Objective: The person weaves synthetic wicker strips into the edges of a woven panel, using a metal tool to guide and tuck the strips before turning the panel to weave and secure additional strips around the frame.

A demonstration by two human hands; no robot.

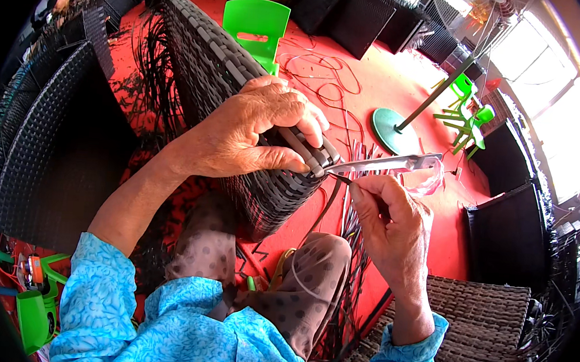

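Observation:
A grey-brown woven rattan panel (204, 67) stands on edge before me, its near corner between my knees. My left hand (253, 128) grips that corner, thumb on the near side and fingers bent over the top edge. At the corner, my right hand (395, 218) pinches the end of a thin dark strip (339, 178) between thumb and forefinger. A flat silver metal tool (385, 164) has its narrow tip against the weave there. Pink wrapping (430, 181) hangs about its far end, behind my right hand. Whether my right hand also holds the tool, I cannot tell.
Dark woven panels (63, 158) stand at the left; more line the back and right. A green chair (255, 27) is beyond the panel, near a pole on a round green base (389, 130). Loose strips and a cord lie on the red floor. A woven piece (461, 327) lies lower right.

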